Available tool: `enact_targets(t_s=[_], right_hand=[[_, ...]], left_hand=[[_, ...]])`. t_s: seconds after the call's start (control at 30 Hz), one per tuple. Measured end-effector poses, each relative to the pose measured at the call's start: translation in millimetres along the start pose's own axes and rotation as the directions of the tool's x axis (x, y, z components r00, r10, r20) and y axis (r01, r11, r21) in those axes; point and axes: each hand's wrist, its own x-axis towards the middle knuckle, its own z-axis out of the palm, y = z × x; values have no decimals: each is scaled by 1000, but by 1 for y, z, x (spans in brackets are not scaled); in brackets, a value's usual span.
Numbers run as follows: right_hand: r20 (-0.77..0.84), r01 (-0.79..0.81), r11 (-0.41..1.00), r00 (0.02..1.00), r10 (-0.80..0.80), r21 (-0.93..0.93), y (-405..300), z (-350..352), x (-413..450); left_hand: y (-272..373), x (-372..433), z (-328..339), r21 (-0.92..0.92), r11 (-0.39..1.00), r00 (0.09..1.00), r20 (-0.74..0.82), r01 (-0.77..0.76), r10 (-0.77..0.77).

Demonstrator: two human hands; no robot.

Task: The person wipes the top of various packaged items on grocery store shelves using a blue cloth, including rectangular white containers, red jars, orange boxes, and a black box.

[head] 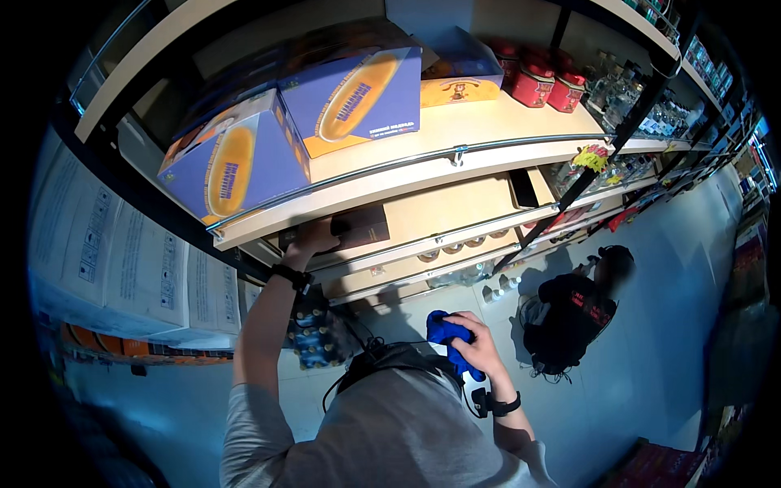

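My left hand (314, 236) reaches onto the middle shelf and lies against a dark, flat box (366, 228). Shadow hides part of the fingers, so I cannot tell whether they grip it. In front of my waist, my right hand (477, 343) is closed around a bunched blue cloth (444, 328), which hangs below the fingers. The bare, light wood surface of the middle shelf (442, 204) runs to the right of the dark box. Farther along it lies a dark smartphone-like object (523, 188).
Purple-and-yellow cartons (360, 97) and red tins (534, 85) fill the shelf above, behind a metal rail (390, 163). White cartons (140, 268) are stacked at left. Wrapped bottles (316, 338) stand on the floor by the shelf. A person (567, 317) crouches at right.
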Motion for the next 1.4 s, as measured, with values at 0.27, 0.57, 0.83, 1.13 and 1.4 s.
enact_targets(t_s=[0.27,0.57,0.83,1.13,1.4], right_hand=[[-17,-16,1000,1000,16,9,2,1,8],[-18,-26,999,999,27,45,-3,10,22],[-70,-95,995,993,97,27,-6,12,8],[3,-484,661,808,590,573,-31,40,-7],[310,-268,855,941,135,443,-76,-12,-72]], left_hand=[[-42,23,43,-9,997,976,-204,-83,79],[-44,25,45,22,984,952,-249,-176,176],[33,-28,13,-163,935,898,-372,-313,236],[122,-167,94,-979,204,850,123,19,512],[187,-220,82,-950,246,829,-24,-193,559]])
